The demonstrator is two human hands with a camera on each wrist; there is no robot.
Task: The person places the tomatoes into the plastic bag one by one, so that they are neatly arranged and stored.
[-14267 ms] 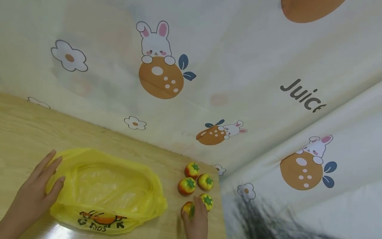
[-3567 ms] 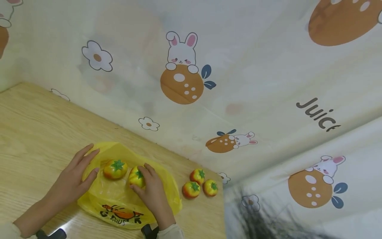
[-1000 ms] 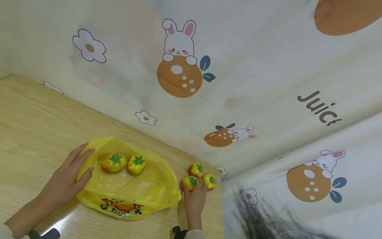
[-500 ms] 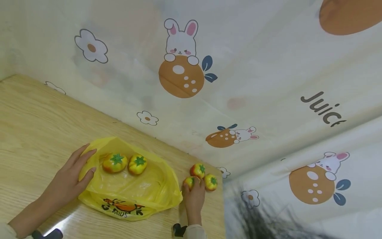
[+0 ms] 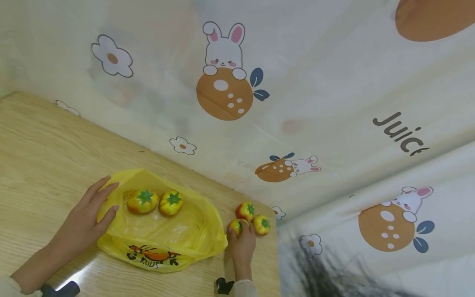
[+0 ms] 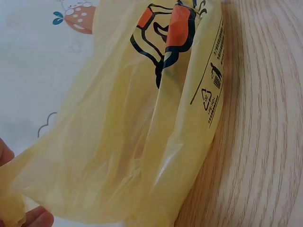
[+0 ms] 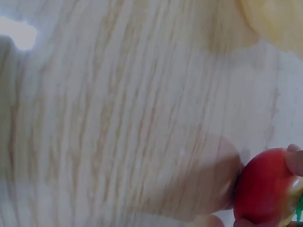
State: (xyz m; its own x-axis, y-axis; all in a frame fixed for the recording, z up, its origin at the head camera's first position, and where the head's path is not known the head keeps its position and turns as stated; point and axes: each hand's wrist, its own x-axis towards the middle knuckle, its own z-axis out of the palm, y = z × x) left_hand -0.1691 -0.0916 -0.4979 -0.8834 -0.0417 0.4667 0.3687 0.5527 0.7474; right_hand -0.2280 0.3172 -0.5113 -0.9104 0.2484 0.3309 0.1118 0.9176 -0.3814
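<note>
Left hand (image 5: 78,225), fingers spread, touches translucent yellow plastic bag (image 5: 167,231) at 9 o'clock. Inside: two round red-yellow green-capped fruits (image 5: 142,202), 11 and 12 o'clock. Seemingly left, outside at 3: third fruit (image 5: 233,226), pinched by right hand (image 5: 243,246); two loose fruits (image 5: 261,225).

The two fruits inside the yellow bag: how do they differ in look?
The left fruit looks wider, the right fruit narrower. The left fruit shows more orange-red at its lower side, while the right fruit looks mostly yellow. Both have a green, star-shaped top and lie in the yellow bag.
</note>
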